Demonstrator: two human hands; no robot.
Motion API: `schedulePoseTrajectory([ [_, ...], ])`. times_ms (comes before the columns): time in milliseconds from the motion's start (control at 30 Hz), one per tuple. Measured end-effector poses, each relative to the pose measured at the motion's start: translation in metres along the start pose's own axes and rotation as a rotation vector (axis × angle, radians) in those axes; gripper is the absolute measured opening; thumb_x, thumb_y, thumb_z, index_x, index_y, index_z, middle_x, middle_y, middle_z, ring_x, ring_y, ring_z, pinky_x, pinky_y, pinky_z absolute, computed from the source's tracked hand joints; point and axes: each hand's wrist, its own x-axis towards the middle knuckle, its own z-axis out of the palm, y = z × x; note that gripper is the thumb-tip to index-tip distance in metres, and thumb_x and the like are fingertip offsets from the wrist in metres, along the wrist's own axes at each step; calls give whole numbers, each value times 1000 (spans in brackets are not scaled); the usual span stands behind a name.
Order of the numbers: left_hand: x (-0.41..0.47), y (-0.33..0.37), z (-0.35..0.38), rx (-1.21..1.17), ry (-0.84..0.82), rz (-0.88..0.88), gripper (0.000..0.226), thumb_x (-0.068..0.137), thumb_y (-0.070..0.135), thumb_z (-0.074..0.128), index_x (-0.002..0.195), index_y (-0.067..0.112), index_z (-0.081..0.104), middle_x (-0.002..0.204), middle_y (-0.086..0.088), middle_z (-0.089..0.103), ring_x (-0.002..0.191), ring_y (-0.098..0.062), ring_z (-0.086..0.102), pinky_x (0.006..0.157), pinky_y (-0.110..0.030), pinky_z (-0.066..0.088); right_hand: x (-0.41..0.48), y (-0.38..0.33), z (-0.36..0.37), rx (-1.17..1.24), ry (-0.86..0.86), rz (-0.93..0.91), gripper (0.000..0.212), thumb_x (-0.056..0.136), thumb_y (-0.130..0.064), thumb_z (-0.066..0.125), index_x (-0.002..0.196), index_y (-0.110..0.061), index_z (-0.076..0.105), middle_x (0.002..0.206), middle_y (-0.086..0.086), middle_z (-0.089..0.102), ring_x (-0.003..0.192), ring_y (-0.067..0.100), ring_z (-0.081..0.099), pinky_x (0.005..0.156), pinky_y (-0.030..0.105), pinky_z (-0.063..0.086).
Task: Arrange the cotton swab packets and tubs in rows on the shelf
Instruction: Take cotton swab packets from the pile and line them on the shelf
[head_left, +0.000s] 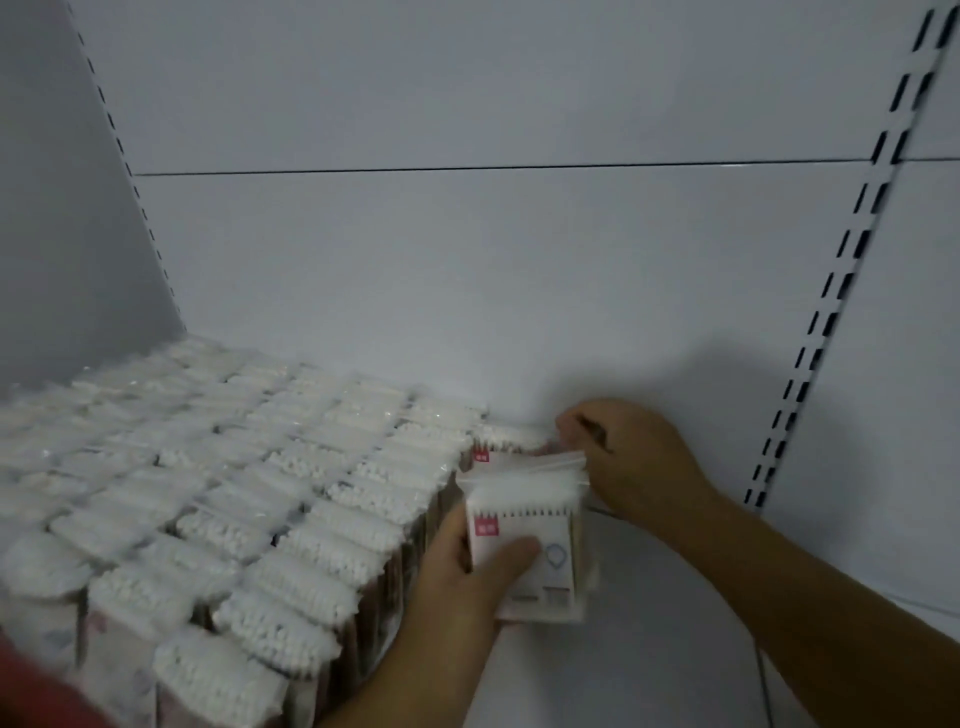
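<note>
Many clear cotton swab packets (260, 499) stand upright in tight rows on the left part of the white shelf (675, 649). My left hand (467, 582) grips a small stack of packets (524, 540) at the right end of the rows, thumb across the white label. My right hand (634, 457) reaches in from the right and pinches the top edge of a packet (511, 439) standing at the back by the wall. No tubs are in view.
The white back panel (467, 260) rises straight behind the rows. A slotted upright (841, 270) runs up the right side and another (130, 171) along the left corner. Bare shelf lies to the right of the packets.
</note>
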Motion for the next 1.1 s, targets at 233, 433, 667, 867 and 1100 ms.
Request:
schedulePoseTrajectory([
  [233,-4,7,-4,7,-15,-104,44,63,9,69,107,10,71,108,-19,70,89,-32,70,73,-45,59,-1,-13,-39,52,-552,-107,13,87,-42,61,89,-29,61,80,-10,64,59,-4,57,59,17,45],
  [433,-7,10,0,-87,104,-182,53,74,15,64,125,4,58,120,-22,65,111,-38,62,99,-52,46,1,-10,-60,38,-401,-89,8,86,-30,66,88,-23,62,84,-15,54,70,-1,52,64,21,40],
  [667,-7,9,7,-27,244,-137,51,67,8,59,117,-4,60,101,-23,70,84,-31,67,82,-44,54,-4,3,-78,-206,-383,68,23,81,-7,57,100,2,66,100,16,69,80,24,66,62,28,44],
  [867,-7,1,11,159,232,-88,25,83,-12,51,102,-2,63,89,-21,72,72,-29,71,61,-33,57,-3,12,-86,-308,-387,131,16,77,-13,63,91,-9,70,93,7,70,84,22,67,65,26,50],
  [1100,18,-12,45,455,338,165,25,84,-8,64,98,13,59,90,-6,73,80,-15,71,63,-21,53,-4,11,-142,-264,-407,121,9,81,-21,73,80,-12,71,79,1,71,73,13,67,64,27,53],
])
